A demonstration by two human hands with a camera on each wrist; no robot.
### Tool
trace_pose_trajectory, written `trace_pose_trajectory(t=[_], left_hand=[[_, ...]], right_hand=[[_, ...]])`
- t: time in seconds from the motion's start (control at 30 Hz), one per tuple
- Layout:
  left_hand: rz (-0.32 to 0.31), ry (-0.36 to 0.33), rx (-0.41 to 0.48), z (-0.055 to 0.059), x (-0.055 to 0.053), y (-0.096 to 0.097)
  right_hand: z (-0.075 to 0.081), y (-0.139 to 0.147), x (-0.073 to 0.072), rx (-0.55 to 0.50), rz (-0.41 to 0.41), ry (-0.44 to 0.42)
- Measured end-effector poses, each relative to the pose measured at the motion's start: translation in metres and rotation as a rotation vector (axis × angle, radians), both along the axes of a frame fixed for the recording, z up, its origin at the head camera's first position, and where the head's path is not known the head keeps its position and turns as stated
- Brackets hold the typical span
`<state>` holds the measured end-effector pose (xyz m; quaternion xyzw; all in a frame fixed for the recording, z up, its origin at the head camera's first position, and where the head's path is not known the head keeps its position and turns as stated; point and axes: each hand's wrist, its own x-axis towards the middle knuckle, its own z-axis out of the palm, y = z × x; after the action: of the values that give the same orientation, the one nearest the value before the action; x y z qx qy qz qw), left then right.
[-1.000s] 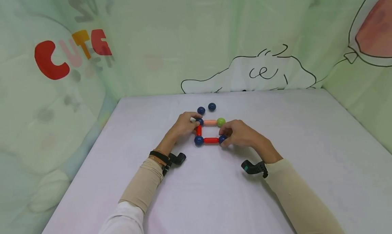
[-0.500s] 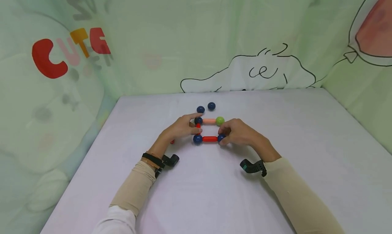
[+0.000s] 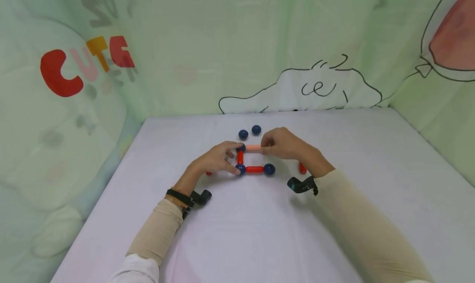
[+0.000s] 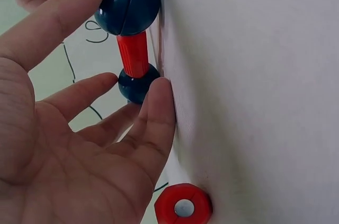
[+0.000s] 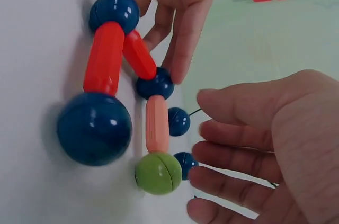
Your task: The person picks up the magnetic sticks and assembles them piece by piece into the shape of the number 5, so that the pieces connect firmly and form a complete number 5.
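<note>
An open-sided figure of magnetic sticks and balls lies on the table. My left hand (image 3: 217,157) spans its left side: the thumb touches the near-left blue ball (image 3: 240,169), and the index finger reaches the far-left blue ball (image 5: 155,83). A red stick (image 3: 240,157) links those balls. Another red stick (image 3: 254,169) runs to the near-right blue ball (image 3: 269,169). From the far-left ball a pink stick (image 5: 157,123) leads to a green ball (image 5: 158,173). My right hand (image 3: 283,143) is beside the green ball, fingers apart from the thumb, hiding that ball in the head view.
Two loose blue balls (image 3: 243,134) (image 3: 256,129) sit behind the figure. A loose red stick (image 3: 302,167) lies partly under the right wrist. Another red piece (image 4: 184,207) lies left of the figure, mostly hidden by the left hand in the head view.
My right hand has left the near-right blue ball and moved back to the green ball, uncovering a loose red stick. My left thumb has come down to the near-left blue ball.
</note>
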<state>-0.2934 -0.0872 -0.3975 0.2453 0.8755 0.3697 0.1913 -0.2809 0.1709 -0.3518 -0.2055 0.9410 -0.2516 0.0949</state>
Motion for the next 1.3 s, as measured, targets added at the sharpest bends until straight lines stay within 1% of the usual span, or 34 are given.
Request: trace_pose_trajectory(t=[0.1,0.3,0.5,0.63,0.8,0.93,1.17,1.3], left_hand=[[-0.001,0.014,-0.007,0.0,0.0,0.0],[0.005,0.036,-0.023,-0.002,0.0,0.0],[0.005,0.059,-0.026,-0.002,0.0,-0.001],[0.003,0.057,-0.034,-0.003,-0.001,0.0],[0.006,0.058,-0.051,-0.002,-0.001,0.001],[0.012,0.065,-0.059,-0.001,-0.001,0.002],[0.018,0.067,-0.051,-0.002,-0.001,0.004],[0.024,0.058,-0.052,-0.002,0.001,0.004]], right_hand=[[0.003,0.0,-0.011,0.016,-0.03,0.019],[0.0,0.001,-0.033,0.068,-0.082,0.036],[-0.01,-0.004,-0.051,0.107,-0.081,0.066],[-0.017,-0.007,-0.06,0.131,-0.086,0.055],[-0.022,-0.012,-0.067,0.158,-0.091,0.025],[-0.023,-0.014,-0.069,0.163,-0.094,0.019],[-0.022,-0.012,-0.066,0.19,-0.13,-0.006],[-0.023,-0.001,-0.061,0.201,-0.146,-0.003]])
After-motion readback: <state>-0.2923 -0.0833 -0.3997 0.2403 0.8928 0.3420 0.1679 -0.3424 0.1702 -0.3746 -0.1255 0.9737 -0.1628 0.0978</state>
